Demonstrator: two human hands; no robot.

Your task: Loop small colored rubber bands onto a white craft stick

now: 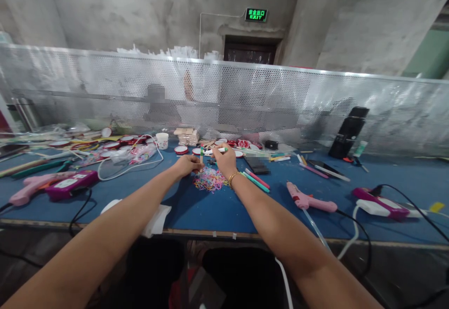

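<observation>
At the left edge of the frame, a pink glue gun [38,187] is laid on the blue table [228,211]. Near the centre, a small wooden stick [201,159] (coloured towards its top) is held upright, pinched in the fingertips of the left hand [190,165]. Just below, small colourful bands [210,180] are heaped. A white marker [209,152] is gripped in the curled right hand [226,160]. Farther right, coloured pens [257,181] are seen.

Marker [209,152] — partly hidden by right hand [226,160], dark slab [257,165] part-blurred, forearms [105,246] cut off
</observation>
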